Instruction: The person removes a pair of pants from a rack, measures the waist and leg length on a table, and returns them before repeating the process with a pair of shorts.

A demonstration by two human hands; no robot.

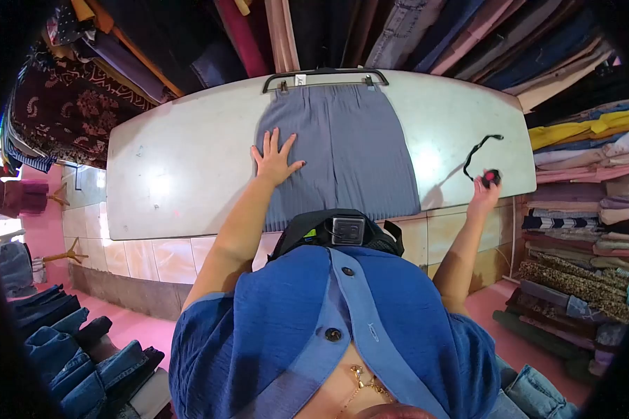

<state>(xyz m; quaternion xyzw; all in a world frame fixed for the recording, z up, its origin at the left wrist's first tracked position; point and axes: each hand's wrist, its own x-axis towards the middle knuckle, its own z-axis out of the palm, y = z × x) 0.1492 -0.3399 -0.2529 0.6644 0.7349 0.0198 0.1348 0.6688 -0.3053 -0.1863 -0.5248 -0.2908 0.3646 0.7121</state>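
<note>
Chest camera: a small action camera (347, 230) sits in a black harness on the person's chest, over a blue buttoned shirt (314, 314), nearest of all.
Right hand: the right hand (483, 190) rests at the near right edge of the white table (182, 160), fingers curled round a small black-and-pink round object (492, 177), which it holds.
Cord: a black cord (479, 148) loops away from that object across the table's right end, towards the far edge.
Left hand: the left hand (275, 159) lies flat and wide open, fingers spread, pressed on the left side of the skirt and holding nothing.
Skirt: a grey-blue pleated skirt (353, 153) lies spread flat in the middle of the table, its hem at the near edge, its waistband at the far edge.
Hanger: a black clip hanger (325, 75) grips the waistband at the far edge.
Surroundings: folded fabrics (580, 209) are stacked to the right; hung cloth (426, 31) lines the far side.
</note>
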